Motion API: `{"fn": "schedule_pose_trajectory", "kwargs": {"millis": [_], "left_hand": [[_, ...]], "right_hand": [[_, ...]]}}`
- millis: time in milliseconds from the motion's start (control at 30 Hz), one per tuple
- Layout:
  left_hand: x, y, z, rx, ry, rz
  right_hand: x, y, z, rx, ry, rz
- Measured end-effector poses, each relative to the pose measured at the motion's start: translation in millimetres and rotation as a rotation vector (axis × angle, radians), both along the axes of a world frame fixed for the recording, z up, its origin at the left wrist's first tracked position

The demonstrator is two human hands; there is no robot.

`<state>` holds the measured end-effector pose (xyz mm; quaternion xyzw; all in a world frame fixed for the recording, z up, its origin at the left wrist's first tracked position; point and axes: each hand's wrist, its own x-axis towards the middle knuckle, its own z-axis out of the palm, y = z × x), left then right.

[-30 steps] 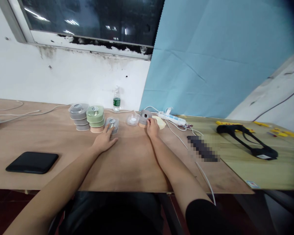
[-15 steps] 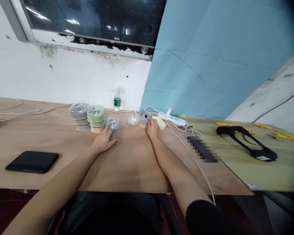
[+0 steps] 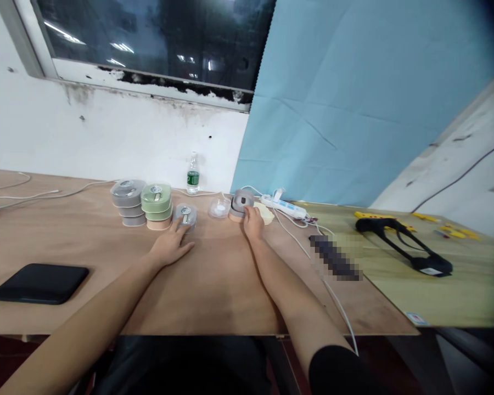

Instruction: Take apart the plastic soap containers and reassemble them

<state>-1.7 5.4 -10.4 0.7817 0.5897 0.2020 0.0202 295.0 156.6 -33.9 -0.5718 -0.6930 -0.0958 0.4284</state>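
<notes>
My left hand [image 3: 169, 246] lies flat on the wooden table [image 3: 214, 285], fingers stretched out, its fingertips touching a small grey round container [image 3: 185, 215]. My right hand [image 3: 253, 224] reaches further back and its fingers rest on a grey-lidded container [image 3: 241, 203] that sits on a beige base. A clear round lid [image 3: 219, 208] lies between the two containers. Left of my left hand stand two stacks of round containers, one grey [image 3: 127, 202] and one green and beige [image 3: 157, 205].
A black pad [image 3: 39, 283] lies near the table's front left. A water bottle [image 3: 193, 174] stands by the wall. A white power strip [image 3: 283, 207] with cables runs right of my right hand. A black strap device [image 3: 403, 242] and yellow pieces [image 3: 370, 215] lie at the right.
The view has shifted slightly down and left. Both hands stay on the same containers.
</notes>
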Motion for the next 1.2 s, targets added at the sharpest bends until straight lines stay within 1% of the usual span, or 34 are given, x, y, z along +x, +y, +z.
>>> {"fn": "schedule_pose_trajectory", "kwargs": {"millis": [200,333,500,600,700,767,867,933,1000,1100,1200], "left_hand": [[5.5,-4.4,4.8,0.030,-0.012,-0.140],[8.1,-8.4,8.4,0.054,-0.037,-0.206],[9.2,-11.5,8.1,0.094,-0.071,-0.212],[9.2,-10.1,8.1,0.211,-0.094,-0.219],[7.6,-5.8,7.8,0.288,-0.112,-0.192],[5.3,-1.7,5.3,0.280,-0.101,-0.125],[1.0,4.2,-0.7,0.207,-0.077,-0.027],[-1.4,6.0,-2.5,0.135,-0.076,-0.016],[-2.9,5.6,-0.2,0.090,-0.082,-0.030],[-3.4,2.3,7.7,0.098,-0.083,-0.039],[-3.0,0.6,11.0,0.139,-0.087,-0.050]], "right_hand": [[-0.3,0.7,-0.4,-0.037,0.017,0.035],[-0.8,-0.4,0.5,-0.042,0.042,0.047],[-0.5,-2.5,1.9,-0.034,0.051,0.087],[-0.8,-7.7,4.6,-0.021,0.093,0.071],[-4.9,-23.2,9.5,-0.016,0.139,0.094],[-11.5,-41.6,13.2,-0.035,0.134,0.189],[-28.2,-77.2,18.0,-0.139,0.062,0.429],[-42.5,-99.1,19.9,-0.195,-0.010,0.582],[-56.4,-113.4,20.1,-0.246,-0.053,0.685],[-69.1,-118.0,17.2,-0.337,-0.059,0.754],[-69.3,-112.0,12.2,-0.375,-0.008,0.746]]}}
